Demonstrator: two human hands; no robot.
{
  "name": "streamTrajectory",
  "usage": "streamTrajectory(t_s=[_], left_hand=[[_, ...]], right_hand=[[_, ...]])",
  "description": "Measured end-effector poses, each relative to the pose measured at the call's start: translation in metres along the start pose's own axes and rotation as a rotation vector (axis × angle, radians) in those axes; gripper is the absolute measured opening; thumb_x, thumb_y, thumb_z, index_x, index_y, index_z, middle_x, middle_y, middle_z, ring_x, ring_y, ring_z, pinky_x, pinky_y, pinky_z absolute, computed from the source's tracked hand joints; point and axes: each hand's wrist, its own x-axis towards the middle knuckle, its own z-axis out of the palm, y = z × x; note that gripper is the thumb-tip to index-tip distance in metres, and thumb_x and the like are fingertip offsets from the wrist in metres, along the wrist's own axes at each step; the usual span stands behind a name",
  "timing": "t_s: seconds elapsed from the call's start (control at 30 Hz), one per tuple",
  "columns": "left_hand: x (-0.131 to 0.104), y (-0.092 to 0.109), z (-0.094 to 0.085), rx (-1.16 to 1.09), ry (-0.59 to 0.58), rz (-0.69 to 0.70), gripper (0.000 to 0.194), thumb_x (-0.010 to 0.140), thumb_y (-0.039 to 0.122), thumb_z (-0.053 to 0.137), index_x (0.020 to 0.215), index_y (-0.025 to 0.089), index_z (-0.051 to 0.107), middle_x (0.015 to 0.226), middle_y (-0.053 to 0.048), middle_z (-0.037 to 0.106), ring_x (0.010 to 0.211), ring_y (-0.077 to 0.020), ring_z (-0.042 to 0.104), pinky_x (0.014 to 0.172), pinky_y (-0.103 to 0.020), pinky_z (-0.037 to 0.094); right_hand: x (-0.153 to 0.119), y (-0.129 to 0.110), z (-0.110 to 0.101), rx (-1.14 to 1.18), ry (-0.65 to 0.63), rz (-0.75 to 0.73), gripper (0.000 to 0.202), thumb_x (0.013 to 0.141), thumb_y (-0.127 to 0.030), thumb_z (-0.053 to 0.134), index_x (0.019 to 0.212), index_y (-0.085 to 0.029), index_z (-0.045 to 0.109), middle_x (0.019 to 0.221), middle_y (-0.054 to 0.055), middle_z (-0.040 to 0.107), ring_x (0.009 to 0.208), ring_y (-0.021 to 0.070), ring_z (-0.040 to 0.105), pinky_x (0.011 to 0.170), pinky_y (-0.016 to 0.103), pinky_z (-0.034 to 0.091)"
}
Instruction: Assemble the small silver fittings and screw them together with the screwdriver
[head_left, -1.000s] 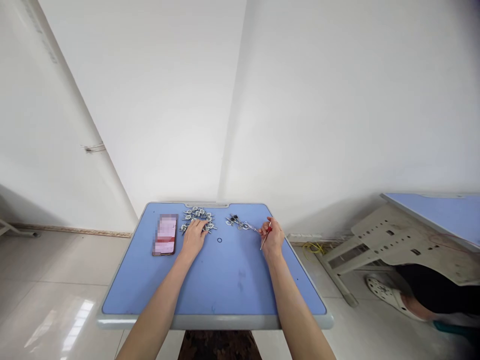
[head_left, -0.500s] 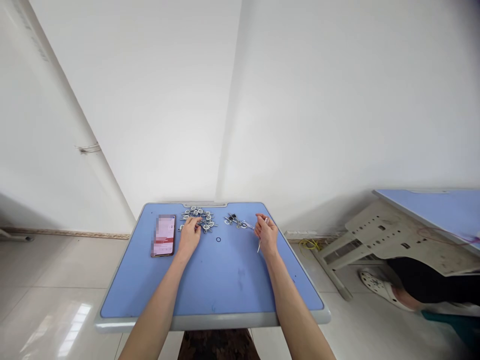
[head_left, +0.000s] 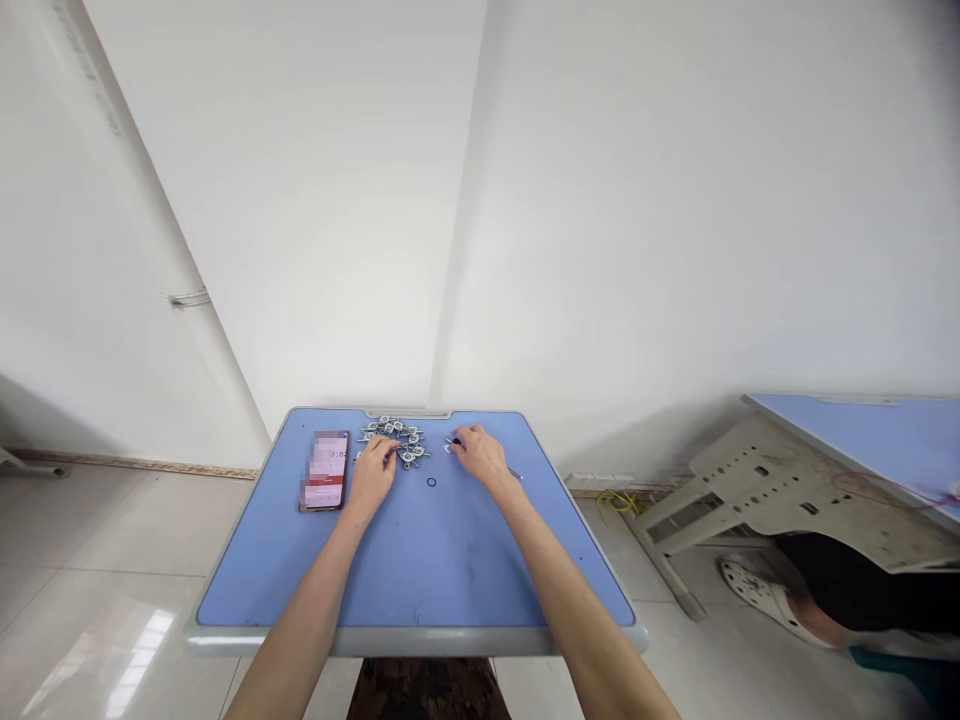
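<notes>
Metal parts (head_left: 409, 458), heaped near the desk's (head_left: 420, 560) far edge, left of centre: probably light, stiff, best pinched by their stems (head_left: 426, 454). I cannot tell whether my left hand (head_left: 371, 478), at them, or right hand (head_left: 481, 458), by small pieces (head_left: 456, 441), grips anything.

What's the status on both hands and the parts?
Left hand at metal parts, grip unclear. Right hand over smaller pile, mostly hiding it. Dark ring loose on blue desktop, phone left of parts.
</notes>
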Motion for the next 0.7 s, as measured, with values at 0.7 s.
streamTrajectory(t_s=[0.7], left_hand=[[-0.025, 0.032, 0.012, 0.006, -0.402, 0.149, 0.030, 0.086, 0.008, 0.047, 0.102, 0.020, 0.069, 0.101, -0.007, 0.070, 0.093, -0.0200, 0.063, 0.087, -0.034, 0.049]], right_hand=[[-0.112, -0.021, 0.007, -0.177, -0.165, -0.339, 0.014, 0.089, -0.023, 0.056, 0.102, -0.020, 0.059, 0.106, 0.006, 0.064, 0.075, 0.0170, 0.065, 0.059, 0.025, 0.037]])
